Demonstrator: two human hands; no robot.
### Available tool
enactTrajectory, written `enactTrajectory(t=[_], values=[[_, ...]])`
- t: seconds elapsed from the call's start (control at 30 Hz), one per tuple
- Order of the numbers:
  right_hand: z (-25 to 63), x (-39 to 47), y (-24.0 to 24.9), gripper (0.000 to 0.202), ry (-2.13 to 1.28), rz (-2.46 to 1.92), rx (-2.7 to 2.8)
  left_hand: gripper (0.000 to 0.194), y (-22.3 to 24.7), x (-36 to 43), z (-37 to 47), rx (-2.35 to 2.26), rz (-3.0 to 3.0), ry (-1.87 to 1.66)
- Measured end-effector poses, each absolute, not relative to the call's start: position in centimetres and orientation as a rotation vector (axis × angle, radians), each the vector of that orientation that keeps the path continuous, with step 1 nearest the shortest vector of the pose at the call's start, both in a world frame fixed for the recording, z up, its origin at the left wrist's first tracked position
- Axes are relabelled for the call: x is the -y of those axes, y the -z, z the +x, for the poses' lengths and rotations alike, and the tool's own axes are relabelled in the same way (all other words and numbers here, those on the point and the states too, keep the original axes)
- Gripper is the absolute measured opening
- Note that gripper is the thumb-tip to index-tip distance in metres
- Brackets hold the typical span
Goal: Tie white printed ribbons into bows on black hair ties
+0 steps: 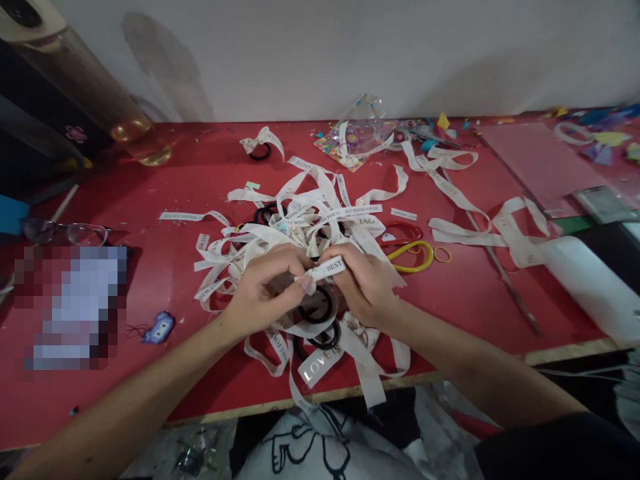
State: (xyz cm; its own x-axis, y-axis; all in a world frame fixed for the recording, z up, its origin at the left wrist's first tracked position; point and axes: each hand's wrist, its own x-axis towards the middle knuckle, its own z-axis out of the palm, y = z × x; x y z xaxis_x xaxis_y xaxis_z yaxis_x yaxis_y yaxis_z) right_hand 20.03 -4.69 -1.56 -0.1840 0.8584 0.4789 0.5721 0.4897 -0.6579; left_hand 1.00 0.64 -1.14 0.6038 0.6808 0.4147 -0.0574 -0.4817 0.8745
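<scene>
Over a heap of printed white ribbons (320,357), my two hands meet near the middle of the red table. My left hand (273,287) pinches a white ribbon (330,267) printed "BEST" between thumb and finger. The other end of that strip is in the closed fingers of my right hand (364,283). Just below the hands hangs or lies a black hair tie (320,307); whether it is joined to the held ribbon I cannot tell. More black hair ties (327,335) lie among the ribbons.
Red-handled scissors (407,233) and a yellow loop (425,257) lie right of the heap. Farther right are a thin rod (505,280) and a white rounded object (590,283). Glasses (87,233), a blue trinket (160,327) and a bottle (135,133) are at left. A ribbon-tied hair tie (260,151) sits behind.
</scene>
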Motion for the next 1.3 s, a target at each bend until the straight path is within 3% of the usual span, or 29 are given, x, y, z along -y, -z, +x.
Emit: enactTrajectory(t=[0.43,0.7,0.87,1.3], values=[[19.9,4.7,2.1,0.014,-0.294,-1.165,1.940,0.029,1.2,-0.6,1.2,-0.533,1.974,-1.009],[19.8,4.7,2.0,0.013,-0.403,-1.228,1.835,0.032,1.4,-0.7,1.2,-0.588,1.944,-1.050],[19.8,4.7,2.0,0.008,-0.523,-1.287,1.707,0.022,1.7,-0.6,1.1,-0.665,1.892,-1.106],[19.0,4.9,1.2,0.020,-1.395,-1.090,1.258,0.017,2.6,-0.8,1.3,-0.722,1.922,-1.299]])
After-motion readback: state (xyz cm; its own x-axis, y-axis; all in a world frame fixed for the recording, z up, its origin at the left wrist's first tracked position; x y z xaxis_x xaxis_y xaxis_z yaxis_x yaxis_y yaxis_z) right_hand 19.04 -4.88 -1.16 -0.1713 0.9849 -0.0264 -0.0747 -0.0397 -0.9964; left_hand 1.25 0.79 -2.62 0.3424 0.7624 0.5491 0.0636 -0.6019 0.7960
